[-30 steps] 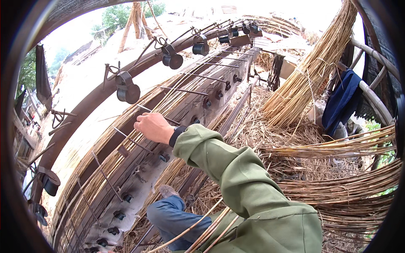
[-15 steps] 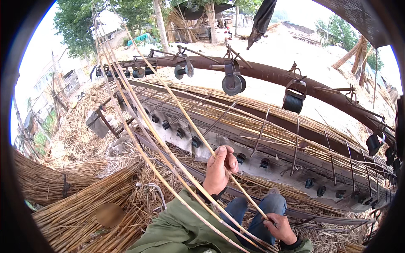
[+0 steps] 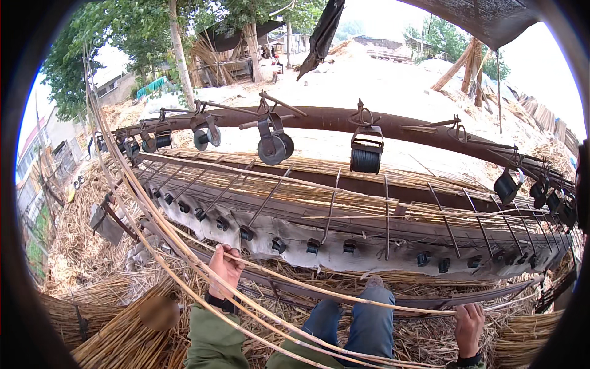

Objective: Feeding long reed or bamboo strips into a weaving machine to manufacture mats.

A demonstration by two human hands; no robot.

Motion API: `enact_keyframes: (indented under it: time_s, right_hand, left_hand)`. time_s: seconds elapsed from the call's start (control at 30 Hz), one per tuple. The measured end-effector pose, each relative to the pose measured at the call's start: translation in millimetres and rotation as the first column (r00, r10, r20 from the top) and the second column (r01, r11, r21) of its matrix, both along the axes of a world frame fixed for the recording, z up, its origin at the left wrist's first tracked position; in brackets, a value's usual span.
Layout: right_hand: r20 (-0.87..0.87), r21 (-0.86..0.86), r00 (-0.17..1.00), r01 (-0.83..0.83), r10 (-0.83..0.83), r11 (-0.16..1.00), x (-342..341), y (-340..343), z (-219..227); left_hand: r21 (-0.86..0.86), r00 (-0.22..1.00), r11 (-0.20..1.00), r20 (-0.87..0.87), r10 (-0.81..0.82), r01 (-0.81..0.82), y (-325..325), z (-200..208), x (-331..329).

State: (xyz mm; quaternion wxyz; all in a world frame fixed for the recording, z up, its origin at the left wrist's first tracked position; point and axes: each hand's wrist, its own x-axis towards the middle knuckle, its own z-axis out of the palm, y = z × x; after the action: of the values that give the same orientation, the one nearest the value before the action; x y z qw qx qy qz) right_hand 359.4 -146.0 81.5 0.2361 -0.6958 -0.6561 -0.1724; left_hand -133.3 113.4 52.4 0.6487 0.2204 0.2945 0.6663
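Observation:
My left hand (image 3: 225, 270) is closed in a pinch on a long, thin reed stalk (image 3: 369, 301). The same stalk runs to the right across my knees, where my right hand (image 3: 469, 329) grips it near its end. Several other long stalks (image 3: 147, 206) rise to the upper left and bend down past my left forearm toward the lower edge. Beyond my hands stands a long metal frame with thin upright rods (image 3: 387, 215), and reeds (image 3: 307, 169) lie along its far side. Dark wire coils (image 3: 246, 234) sit in a row on its pale near face.
Spools of dark wire (image 3: 366, 161) hang from a rusty beam (image 3: 326, 117) above the frame. A metal rail (image 3: 430, 303) crosses in front of my knees. Bundled reeds (image 3: 129, 320) lie at the lower left, another bundle (image 3: 525, 338) at the lower right. Loose straw covers the ground.
My hands have spread apart: the right moved to the right, the left moved left and lower. The stalk between them went from steep to nearly level. The view has turned to the right.

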Motion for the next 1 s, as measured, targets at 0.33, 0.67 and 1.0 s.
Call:
enact_keyframes:
  time_s: [0.33, 0.67, 1.0]
  right_hand:
    - [0.231, 0.341, 0.856, 0.375, -0.463, 0.862, 82.7, 29.5, 55.0]
    - [0.182, 0.317, 0.982, -0.008, -0.053, 0.948, 13.3, 84.2, 40.9]
    - [0.159, 0.398, 0.979, -0.181, 0.127, 0.899, -23.4, 126.9, 41.5]
  left_hand:
    - [0.175, 0.999, 0.983, -0.021, -0.049, 0.052, -33.4, -6.6, 74.8]
    - [0.301, 0.938, 0.891, -0.176, -0.297, 0.339, -83.3, 37.8, 151.4]
    - [0.221, 0.938, 0.915, 0.006, -0.347, 0.337, -33.4, 10.2, 62.3]
